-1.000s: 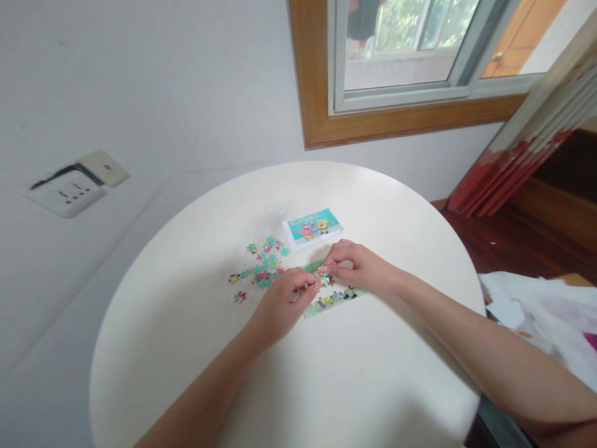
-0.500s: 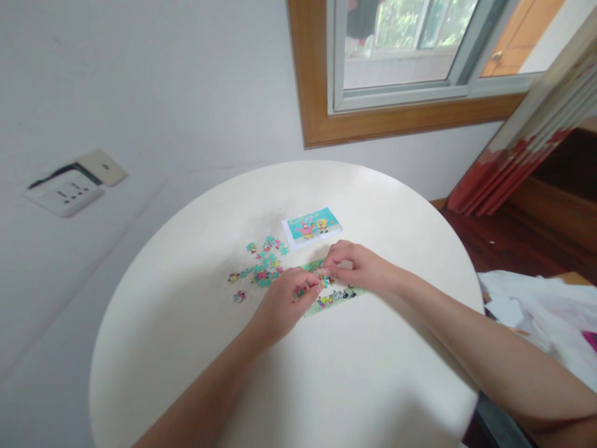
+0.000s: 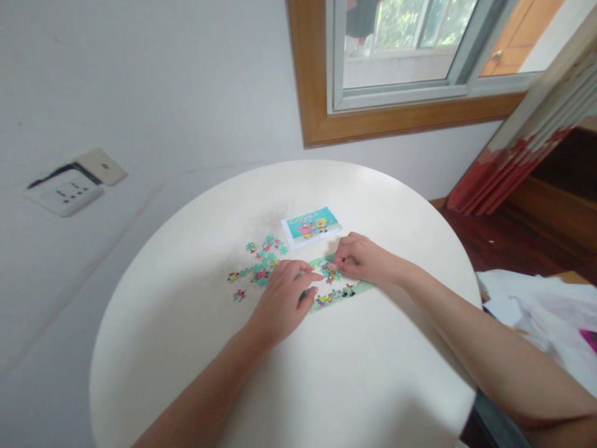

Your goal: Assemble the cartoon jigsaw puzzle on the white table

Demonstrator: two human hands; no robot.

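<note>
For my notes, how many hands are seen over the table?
2: left hand at the left side of the partly assembled puzzle, right hand over its far right part.

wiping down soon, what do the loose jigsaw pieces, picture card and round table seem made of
Loose jigsaw pieces: probably cardboard with a printed face, looking flat and colourful. Picture card: likely smooth paper or card, with a printed scene and white left margin. Round table: white, smooth, faintly shiny; maybe laminate or painted wood, no grain shows.

Puzzle pieces (image 3: 262, 274) — teal, pink, yellow
</note>
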